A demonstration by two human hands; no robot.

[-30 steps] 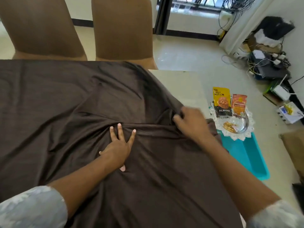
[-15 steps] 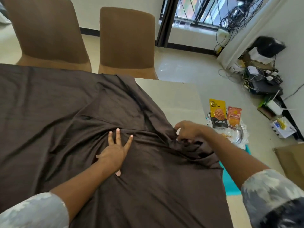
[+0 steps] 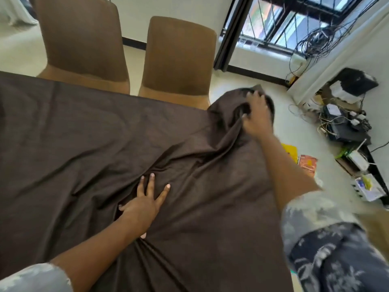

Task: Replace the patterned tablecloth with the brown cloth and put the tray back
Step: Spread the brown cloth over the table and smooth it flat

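The brown cloth (image 3: 84,133) lies over the table, wrinkled around the middle. My left hand (image 3: 145,205) presses flat on it with fingers spread, near the folds. My right hand (image 3: 255,114) is stretched out to the far right corner and grips a bunched part of the cloth there, lifted off the table. The tray is almost hidden behind my right arm; only a yellow packet (image 3: 291,151) and an orange packet (image 3: 307,163) from it show on the floor at the right. No patterned tablecloth is in view.
Two brown chairs (image 3: 179,57) stand at the table's far side. Cables, boxes and a router (image 3: 347,127) crowd the floor along the right wall. A window with bars (image 3: 294,24) is at the back.
My right hand has carried the cloth's edge from the table's middle out to the far right corner, covering the bare tabletop. My left hand has stayed pressed in place.
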